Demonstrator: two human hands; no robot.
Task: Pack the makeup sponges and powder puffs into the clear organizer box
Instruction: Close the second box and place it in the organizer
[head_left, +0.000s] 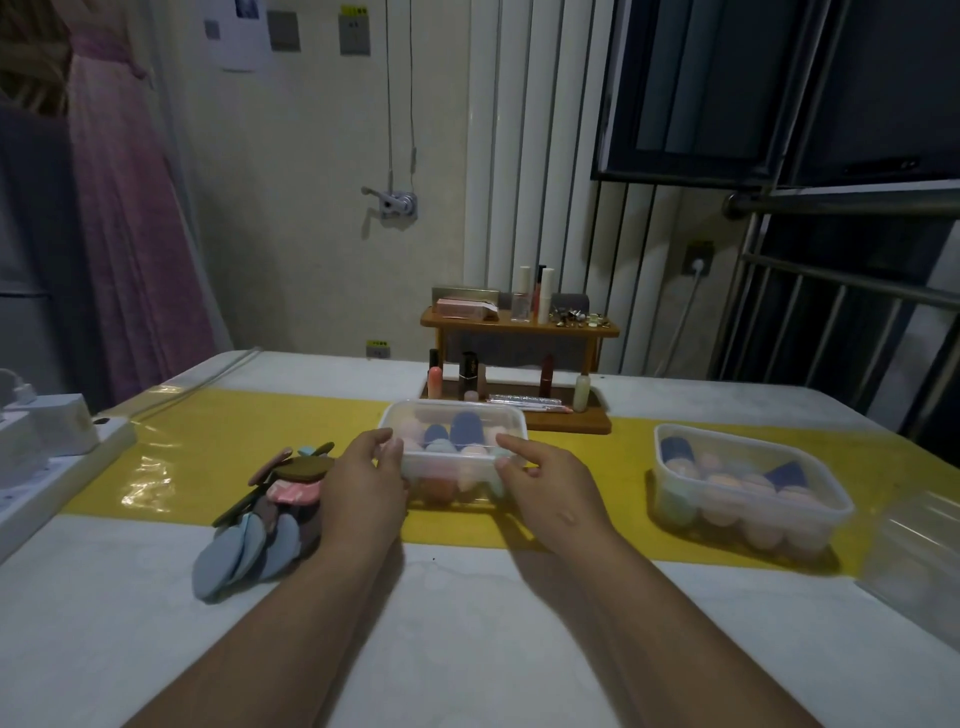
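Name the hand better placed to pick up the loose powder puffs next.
Left, likely. The left hand lies right beside the puff pile; the right hand is on the far side of the clear box.

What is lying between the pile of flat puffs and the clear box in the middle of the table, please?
The person's left hand, gripping the left end of the box beside the puffs, as the head view shows.
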